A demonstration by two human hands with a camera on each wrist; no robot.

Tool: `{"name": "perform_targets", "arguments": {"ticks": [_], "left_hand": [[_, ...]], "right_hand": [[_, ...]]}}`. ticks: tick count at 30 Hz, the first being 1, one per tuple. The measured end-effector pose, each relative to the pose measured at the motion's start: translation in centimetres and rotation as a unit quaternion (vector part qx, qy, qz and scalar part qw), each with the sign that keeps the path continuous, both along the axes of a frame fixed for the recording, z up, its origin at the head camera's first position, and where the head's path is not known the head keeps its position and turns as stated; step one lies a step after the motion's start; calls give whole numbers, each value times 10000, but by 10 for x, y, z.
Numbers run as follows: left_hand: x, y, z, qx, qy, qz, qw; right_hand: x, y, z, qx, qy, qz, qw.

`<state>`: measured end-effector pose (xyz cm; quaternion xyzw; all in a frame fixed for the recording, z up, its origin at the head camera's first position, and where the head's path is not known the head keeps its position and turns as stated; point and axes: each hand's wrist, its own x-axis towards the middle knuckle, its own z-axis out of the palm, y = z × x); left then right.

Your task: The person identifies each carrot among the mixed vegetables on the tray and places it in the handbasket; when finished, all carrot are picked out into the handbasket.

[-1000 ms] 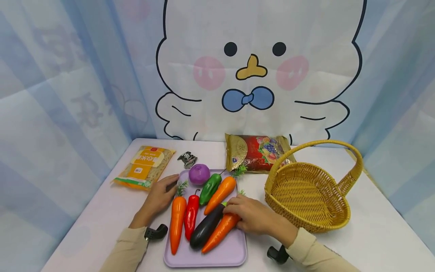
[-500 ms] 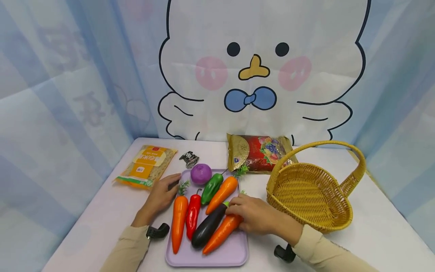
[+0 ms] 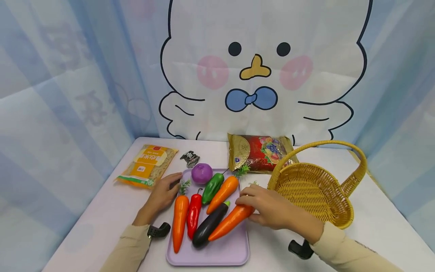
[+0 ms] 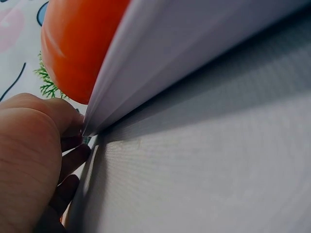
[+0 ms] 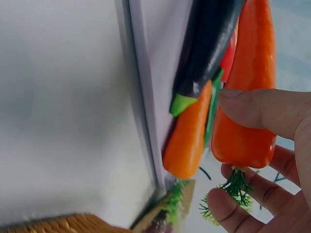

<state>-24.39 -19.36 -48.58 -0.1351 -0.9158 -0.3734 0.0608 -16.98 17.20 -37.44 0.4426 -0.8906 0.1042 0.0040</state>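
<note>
Orange: just lifted carrot (image 3: pixel 232 221) over tray (image 3: pixel 227 255), pinching with right hand (image 3: pixel 268 207); likely mid-pick; resting relaxed left hand (image 3: pixel 164 193) against rim.

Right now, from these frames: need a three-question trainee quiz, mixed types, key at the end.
1. What does the right hand hold?
2. True or false: the eggplant lies inside the wicker basket.
3. Which vegetable sits at the end of the tray nearest the small dark packet?
A) red chili
B) purple onion
C) eggplant

Key:
1. An orange carrot.
2. False: the eggplant lies on the tray.
3. B.
</note>
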Motion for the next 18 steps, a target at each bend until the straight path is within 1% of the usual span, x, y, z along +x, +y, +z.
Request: {"name": "perform_targets", "arguments": {"ticks": [4, 10, 15, 18], "left_hand": [[-1, 1, 1, 3, 10, -18, 10000], [-2, 3, 3, 11, 96, -105, 9999], [-2, 3, 3, -110, 22, -57, 9999], [0, 3, 3, -81, -56, -13, 10000]], "right_hand": [[1, 8, 8, -20, 216, -68, 9997], [3, 20, 21, 13, 265, -264, 9993], [5, 29, 29, 42, 292, -416, 9987], [7, 35, 32, 19, 321, -484, 9983]]}}
